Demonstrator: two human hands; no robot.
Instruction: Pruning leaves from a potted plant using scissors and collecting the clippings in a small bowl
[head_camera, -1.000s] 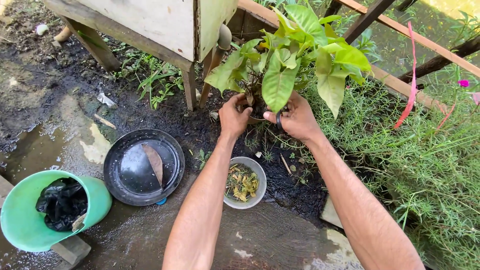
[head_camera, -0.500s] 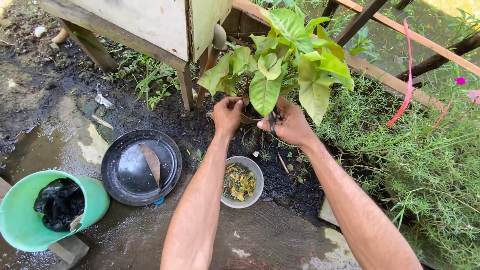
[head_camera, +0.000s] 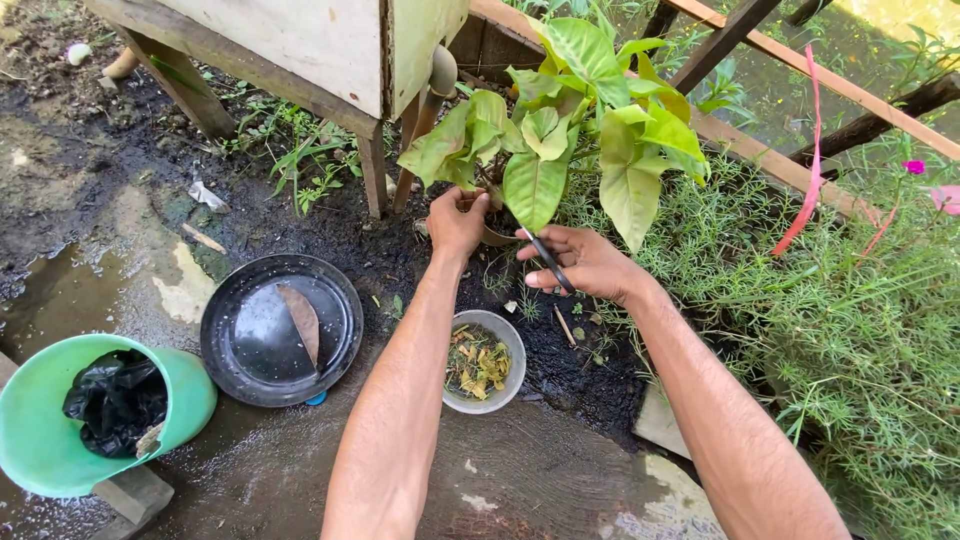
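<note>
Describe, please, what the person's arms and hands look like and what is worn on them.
Both arms are bare as far up as the view shows: no sleeves and no gloves. The left hand and right hand show no watch, bracelet or ring. The forearms have fine dark hair.

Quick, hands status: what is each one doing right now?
Left hand: closed on the rim of the plant pot.
Right hand: fingers partly open, holding a thin black tool, probably scissors.

bowl (head_camera: 484, 362) right of pan (head_camera: 281, 329), bucket (head_camera: 95, 415) left
</note>
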